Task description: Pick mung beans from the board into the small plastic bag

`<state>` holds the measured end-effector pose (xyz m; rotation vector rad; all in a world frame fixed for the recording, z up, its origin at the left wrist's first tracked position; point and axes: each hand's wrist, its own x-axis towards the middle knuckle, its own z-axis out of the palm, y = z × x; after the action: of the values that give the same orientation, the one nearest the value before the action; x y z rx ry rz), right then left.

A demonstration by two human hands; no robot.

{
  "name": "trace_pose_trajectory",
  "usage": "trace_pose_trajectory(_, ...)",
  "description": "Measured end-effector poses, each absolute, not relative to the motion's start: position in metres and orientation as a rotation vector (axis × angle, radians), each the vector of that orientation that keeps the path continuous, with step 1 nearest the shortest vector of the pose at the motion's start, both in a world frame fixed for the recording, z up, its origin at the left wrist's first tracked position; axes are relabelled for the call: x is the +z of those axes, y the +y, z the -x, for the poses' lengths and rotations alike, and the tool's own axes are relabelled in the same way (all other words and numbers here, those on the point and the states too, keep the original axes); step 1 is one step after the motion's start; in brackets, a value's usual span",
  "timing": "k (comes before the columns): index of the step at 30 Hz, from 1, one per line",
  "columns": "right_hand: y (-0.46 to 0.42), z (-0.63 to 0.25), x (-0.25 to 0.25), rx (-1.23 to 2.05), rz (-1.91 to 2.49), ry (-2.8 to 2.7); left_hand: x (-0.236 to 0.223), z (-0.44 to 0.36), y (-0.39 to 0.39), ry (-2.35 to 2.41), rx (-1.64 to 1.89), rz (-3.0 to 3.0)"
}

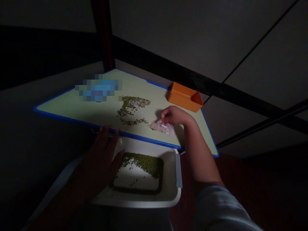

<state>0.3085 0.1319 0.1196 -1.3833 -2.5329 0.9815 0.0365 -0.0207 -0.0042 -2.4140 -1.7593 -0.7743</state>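
Note:
My right hand (173,115) rests on a pale table (72,106) with a blue rim, fingers pinched on a pink see-through protractor-like scraper (163,127) lying flat. Left of it, small green beans (132,109) are scattered on the tabletop. My left hand (104,157) grips the left edge of a white tray (172,189), held just below the table's near edge. More green beans (144,163) lie in the tray's recess, mostly along its far side and border.
An orange rectangular box (185,96) stands at the table's far right corner. A blurred blue patch (98,89) lies at the table's far left. A dark wooden post (104,35) rises behind the table. The surroundings are dim.

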Motion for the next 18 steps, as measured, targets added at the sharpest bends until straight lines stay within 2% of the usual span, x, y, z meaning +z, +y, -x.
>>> trace_pose_trajectory(18, 0.1325, -0.3048, 0.1151, 1.036, 1.299, -2.55, -0.0077, -0.0364, -0.0228, -1.851, -0.812, 2.372)
